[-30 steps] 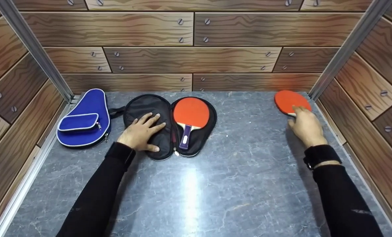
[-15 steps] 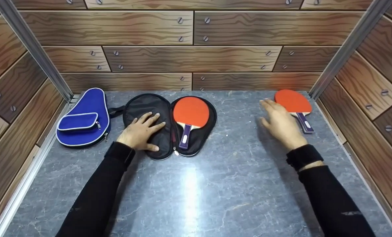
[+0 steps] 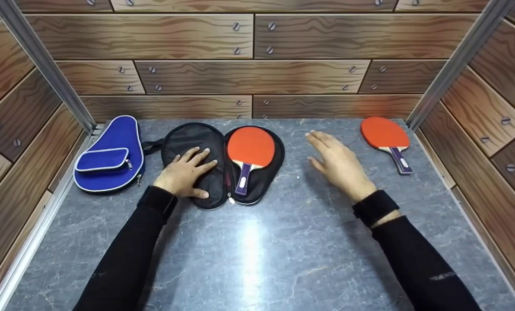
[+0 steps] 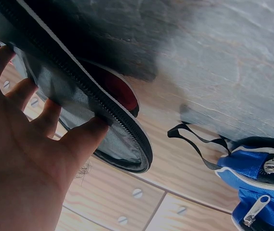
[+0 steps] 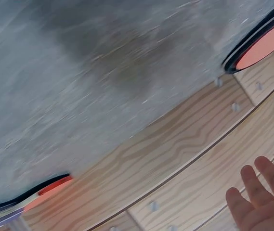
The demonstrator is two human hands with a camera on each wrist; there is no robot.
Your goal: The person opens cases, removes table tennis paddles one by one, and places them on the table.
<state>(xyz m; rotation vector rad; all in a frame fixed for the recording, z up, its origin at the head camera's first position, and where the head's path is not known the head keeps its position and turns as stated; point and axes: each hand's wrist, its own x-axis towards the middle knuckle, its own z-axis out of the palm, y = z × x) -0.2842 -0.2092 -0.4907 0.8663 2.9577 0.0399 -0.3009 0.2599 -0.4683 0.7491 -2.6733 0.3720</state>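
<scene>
A black paddle case [image 3: 195,134] lies unzipped and spread flat near the middle of the table. In its right half rests a table tennis paddle [image 3: 251,147] with a red face and purple handle. My left hand [image 3: 183,175] presses on the case's left half, fingers spread; the left wrist view shows its fingertips on the grey lining [image 4: 74,113] beside the zipper edge. My right hand [image 3: 339,164] is in the air right of the case, fingers extended, holding nothing. A second red paddle [image 3: 385,133] lies at the far right, apart from that hand.
A blue paddle case [image 3: 125,136] with white piping and a front pocket [image 3: 103,160] lies closed at the back left. Its zip pulls show in the left wrist view. Wood-patterned walls [image 3: 197,77] and metal corner posts [image 3: 458,65] enclose the marbled grey table [image 3: 309,259].
My right hand has moved left from the far-right paddle toward the open case, uncovering that paddle's handle. The left hand has stayed on the case.
</scene>
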